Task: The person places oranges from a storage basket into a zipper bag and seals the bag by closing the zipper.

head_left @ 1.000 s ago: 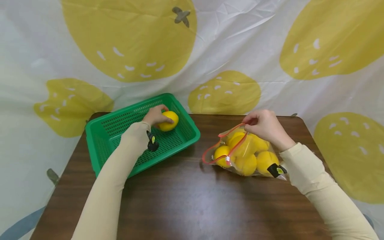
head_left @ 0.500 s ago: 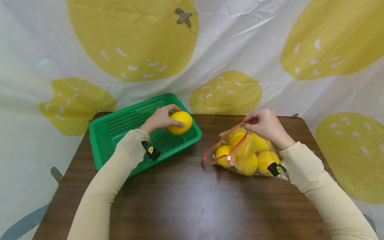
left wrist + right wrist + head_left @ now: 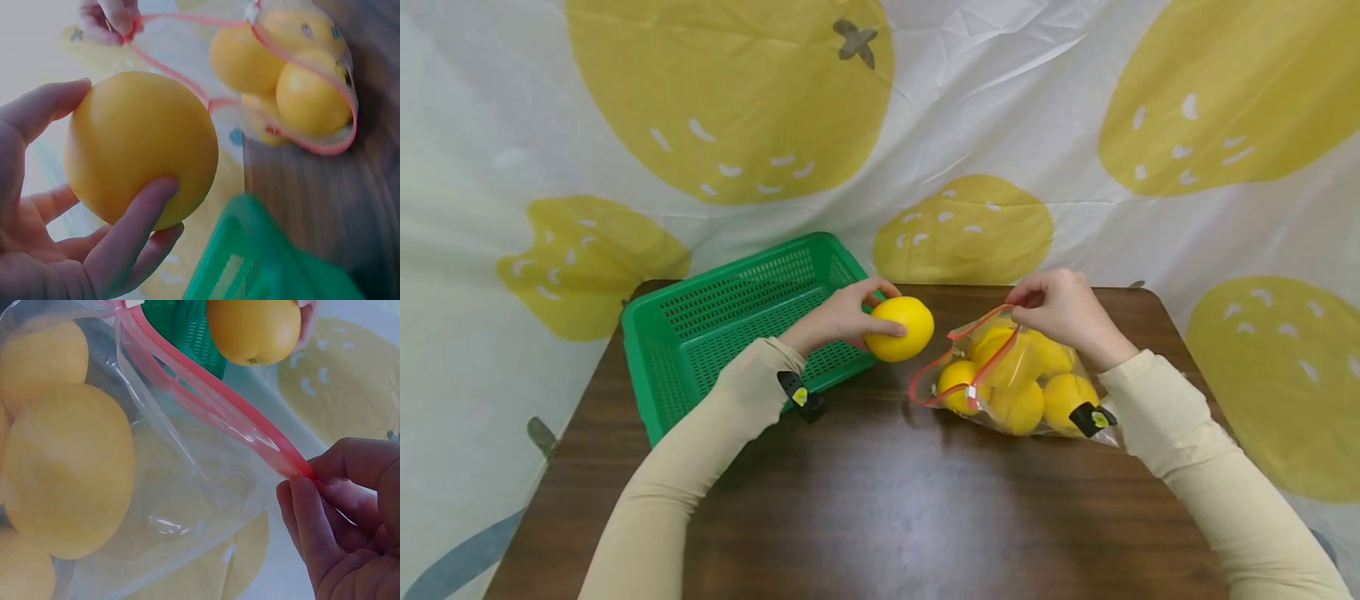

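Observation:
My left hand (image 3: 842, 317) grips a round yellow fruit, which looks like a lemon or yellow orange (image 3: 904, 329), held up between the basket's right end and the bag. In the left wrist view the thumb and fingers curl round this fruit (image 3: 140, 150). My right hand (image 3: 1063, 317) pinches the upper corner of a clear zip bag (image 3: 187, 444) by its red-orange zip edge (image 3: 237, 412). The bag's mouth gapes toward the left hand. Inside the bag sit several yellow fruits (image 3: 1017, 408), the same kind as the held one.
A green slotted plastic basket (image 3: 647, 375) stands at the back left of the brown wooden table (image 3: 880, 500); no fruit shows in its visible part. Behind the table hangs a white cloth (image 3: 985, 100) printed with large yellow fruits.
My left hand has lifted the yellow fruit out of the green basket and carried it right, toward the bag. The right hand keeps its pinch on the bag's corner, nearly still.

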A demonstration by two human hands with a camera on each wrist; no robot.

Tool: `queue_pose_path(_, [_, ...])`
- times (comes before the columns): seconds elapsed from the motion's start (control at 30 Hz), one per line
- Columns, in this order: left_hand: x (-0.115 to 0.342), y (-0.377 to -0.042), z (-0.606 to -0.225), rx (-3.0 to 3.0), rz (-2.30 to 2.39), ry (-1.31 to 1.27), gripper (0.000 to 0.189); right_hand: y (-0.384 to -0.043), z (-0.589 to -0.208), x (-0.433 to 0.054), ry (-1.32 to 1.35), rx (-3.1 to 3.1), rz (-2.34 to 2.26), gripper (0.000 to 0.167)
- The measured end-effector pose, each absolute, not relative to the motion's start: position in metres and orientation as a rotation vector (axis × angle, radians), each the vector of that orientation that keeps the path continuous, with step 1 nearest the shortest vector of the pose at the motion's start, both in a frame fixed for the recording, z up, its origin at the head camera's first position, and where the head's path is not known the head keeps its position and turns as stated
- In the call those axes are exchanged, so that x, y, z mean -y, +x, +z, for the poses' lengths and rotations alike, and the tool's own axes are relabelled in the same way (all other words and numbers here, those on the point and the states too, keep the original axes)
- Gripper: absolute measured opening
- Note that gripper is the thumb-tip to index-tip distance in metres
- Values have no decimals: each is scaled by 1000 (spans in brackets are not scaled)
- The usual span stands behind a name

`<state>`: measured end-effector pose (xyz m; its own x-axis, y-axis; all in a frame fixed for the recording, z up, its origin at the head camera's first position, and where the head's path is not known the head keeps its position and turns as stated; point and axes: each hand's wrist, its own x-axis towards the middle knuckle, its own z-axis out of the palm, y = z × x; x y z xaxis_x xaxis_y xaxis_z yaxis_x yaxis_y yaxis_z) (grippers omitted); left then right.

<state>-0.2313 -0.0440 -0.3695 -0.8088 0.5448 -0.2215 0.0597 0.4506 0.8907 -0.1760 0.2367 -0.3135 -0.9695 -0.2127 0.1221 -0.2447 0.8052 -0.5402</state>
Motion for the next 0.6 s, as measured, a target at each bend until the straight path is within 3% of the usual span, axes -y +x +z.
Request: queue_pose_path(0.6, [-18,-205,-389,-1917,1548,493,47,-178,-317,-234,388,2919,852,11])
